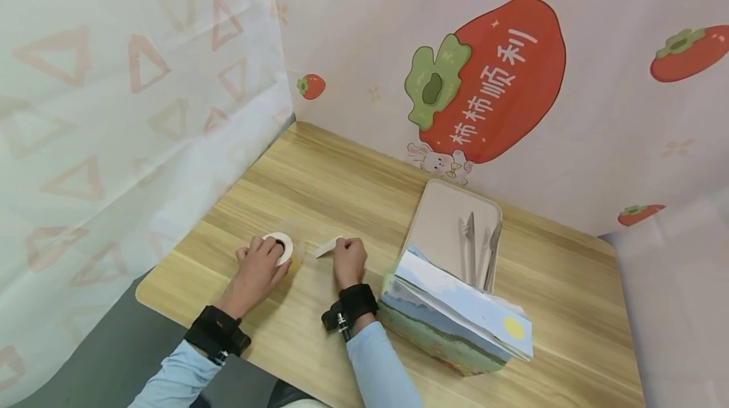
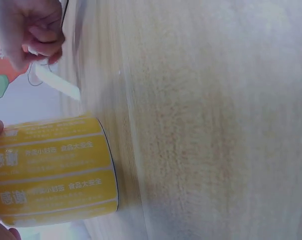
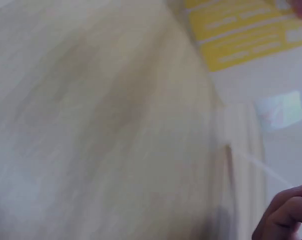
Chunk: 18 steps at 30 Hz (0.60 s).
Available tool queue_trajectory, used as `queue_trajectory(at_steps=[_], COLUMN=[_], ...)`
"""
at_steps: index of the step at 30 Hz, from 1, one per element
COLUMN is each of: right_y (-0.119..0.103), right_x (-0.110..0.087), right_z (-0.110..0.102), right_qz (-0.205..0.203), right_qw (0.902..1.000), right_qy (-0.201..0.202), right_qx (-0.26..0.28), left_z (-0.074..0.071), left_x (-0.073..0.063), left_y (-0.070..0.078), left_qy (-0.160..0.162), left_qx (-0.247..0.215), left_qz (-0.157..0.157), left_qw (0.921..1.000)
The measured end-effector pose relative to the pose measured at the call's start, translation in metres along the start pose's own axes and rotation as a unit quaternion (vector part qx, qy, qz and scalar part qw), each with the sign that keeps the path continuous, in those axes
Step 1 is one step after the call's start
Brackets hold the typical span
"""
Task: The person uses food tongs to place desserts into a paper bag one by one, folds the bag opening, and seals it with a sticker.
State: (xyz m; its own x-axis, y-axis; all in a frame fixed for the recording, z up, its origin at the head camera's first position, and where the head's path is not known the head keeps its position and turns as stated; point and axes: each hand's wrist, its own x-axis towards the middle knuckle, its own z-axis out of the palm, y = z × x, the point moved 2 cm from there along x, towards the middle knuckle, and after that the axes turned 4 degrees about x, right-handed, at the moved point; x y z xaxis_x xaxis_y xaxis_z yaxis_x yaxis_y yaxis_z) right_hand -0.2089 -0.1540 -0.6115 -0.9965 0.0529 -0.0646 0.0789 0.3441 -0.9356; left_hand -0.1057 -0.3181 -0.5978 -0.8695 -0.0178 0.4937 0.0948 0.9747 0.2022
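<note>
A roll of yellow labels [image 2: 55, 170] with white printing stands on end on the table. In the head view its top shows as a white ring [image 1: 288, 246] round a dark core. My left hand [image 1: 256, 269] holds the roll from the left, fingers over its top and thumb at its near side. To the right, my right hand [image 1: 349, 262] has curled fingers and pinches the end of a short white strip [image 1: 327, 247]. The strip slants towards the roll; the left wrist view shows the same strip [image 2: 58, 82] apart from the roll.
A beige tray [image 1: 435, 218] with metal utensils [image 1: 471, 247] lies at the back right. A box printed with a landscape [image 1: 444, 341] stands right of my right forearm, overlapping the tray's near end. Printed sheets [image 1: 353, 35] wall in the wooden table [image 1: 336, 161].
</note>
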Motion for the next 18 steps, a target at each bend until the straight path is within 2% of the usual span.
queue_trajectory(at_steps=[3,6,11,14,18], right_y=[-0.006,-0.015,-0.036,-0.047,-0.058], right_x=[0.001,-0.003,-0.011,-0.017,-0.023], right_z=[-0.003,-0.003,-0.006,-0.008,-0.012], right_qz=[0.001,0.004,0.012,0.009,-0.014], right_qw=[0.9981,0.9928,0.9769,0.9747,0.9821], right_qy=[0.023,0.004,-0.043,-0.058,-0.069], right_qx=[0.057,0.12,0.209,0.215,0.175], left_z=[-0.002,-0.004,-0.011,-0.021,-0.035], left_x=[0.001,0.001,0.003,0.006,0.021], left_y=[0.001,0.002,0.004,0.007,0.019], left_qy=[0.001,-0.004,-0.018,-0.008,0.026], left_qx=[0.001,0.001,-0.011,-0.028,-0.043], left_qz=[-0.005,-0.007,-0.013,-0.021,-0.003], left_qw=[1.0,1.0,0.9997,0.9994,0.9987])
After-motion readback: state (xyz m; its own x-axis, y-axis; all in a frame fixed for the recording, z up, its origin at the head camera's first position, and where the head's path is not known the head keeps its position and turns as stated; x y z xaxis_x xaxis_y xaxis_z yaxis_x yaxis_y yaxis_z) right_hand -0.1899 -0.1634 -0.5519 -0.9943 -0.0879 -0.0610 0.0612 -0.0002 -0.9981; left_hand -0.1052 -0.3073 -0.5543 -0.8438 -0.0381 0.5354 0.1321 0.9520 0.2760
